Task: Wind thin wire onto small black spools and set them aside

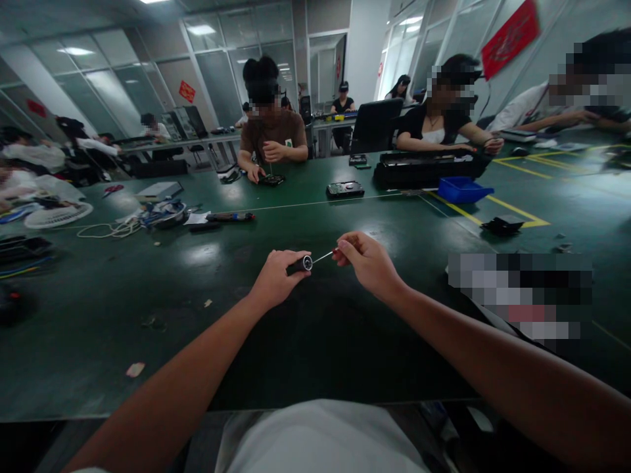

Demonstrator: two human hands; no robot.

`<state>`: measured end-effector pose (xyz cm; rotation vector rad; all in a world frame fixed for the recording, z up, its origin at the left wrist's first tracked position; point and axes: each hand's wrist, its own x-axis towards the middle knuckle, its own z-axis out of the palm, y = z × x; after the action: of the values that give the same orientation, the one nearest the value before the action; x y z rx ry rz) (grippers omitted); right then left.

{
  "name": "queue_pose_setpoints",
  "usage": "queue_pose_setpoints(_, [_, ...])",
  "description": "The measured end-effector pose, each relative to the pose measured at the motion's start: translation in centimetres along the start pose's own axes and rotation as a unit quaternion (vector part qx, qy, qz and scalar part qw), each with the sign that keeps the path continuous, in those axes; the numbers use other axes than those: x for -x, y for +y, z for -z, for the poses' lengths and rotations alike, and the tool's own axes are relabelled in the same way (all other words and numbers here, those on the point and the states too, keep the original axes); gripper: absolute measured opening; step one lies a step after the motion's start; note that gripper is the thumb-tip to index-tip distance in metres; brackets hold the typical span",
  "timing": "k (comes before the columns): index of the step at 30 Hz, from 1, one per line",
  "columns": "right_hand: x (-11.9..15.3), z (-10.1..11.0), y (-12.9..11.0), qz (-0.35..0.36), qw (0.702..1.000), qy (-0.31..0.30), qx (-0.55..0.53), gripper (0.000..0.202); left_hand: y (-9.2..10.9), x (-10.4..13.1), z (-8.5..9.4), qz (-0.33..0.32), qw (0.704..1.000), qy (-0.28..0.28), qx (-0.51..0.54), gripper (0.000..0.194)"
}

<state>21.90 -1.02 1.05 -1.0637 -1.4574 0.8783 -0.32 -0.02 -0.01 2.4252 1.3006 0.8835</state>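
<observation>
- Clock centred on the dark cylinder, twelve pointing away from the wearer. At six, nearest, is the wearer's white top (320, 437), below the near edge of the counter (335, 361).
- Left hand (277, 277), at eight: gripping the dark cylinder (297, 265), thumb on the near side, fingers on the far side. Whether it rests on the counter, I cannot tell.
- The cylinder's long axis runs roughly nine to three, its ringed end facing three and somewhat toward the wearer.
- A thin metal shaft (323, 257) reaches that end from between two and three, nearly in line with the axis. The tip is at the rim; touching or inside is too small to tell.
- Right hand (362, 259), at three: fingertips pinching the shaft's red handle (336, 253). It stands apart from the cylinder, so the left hand is the nearer one.
- At ten, farther out: a pen-like tool (231, 217) lying sideways.
- At one: a drive-like box (345, 190). At two: a blue tray (461, 190).
- Between eleven and twelve, across the counter: a co-worker in brown (276, 131), bent over a dark part (272, 180).
</observation>
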Motion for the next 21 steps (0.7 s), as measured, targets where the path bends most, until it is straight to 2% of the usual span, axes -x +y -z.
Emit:
queue_pose_setpoints(4, [-0.1,0.0,0.2,-0.009,1.0,-0.009,0.006,0.019,0.1,0.0,0.0,0.009,1.0,-0.01,-0.003,0.04])
queue_pose_setpoints(12, [0.3,0.0,-0.2,0.023,0.999,-0.005,0.049,0.015,0.0,0.0,0.0,0.032,0.999,-0.018,-0.002,0.041])
queue_pose_setpoints(21, [0.8,0.6,-1.1,0.093,0.991,0.029,0.088,0.013,-0.4,0.0,-0.1,0.036,0.999,-0.027,0.001,0.042])
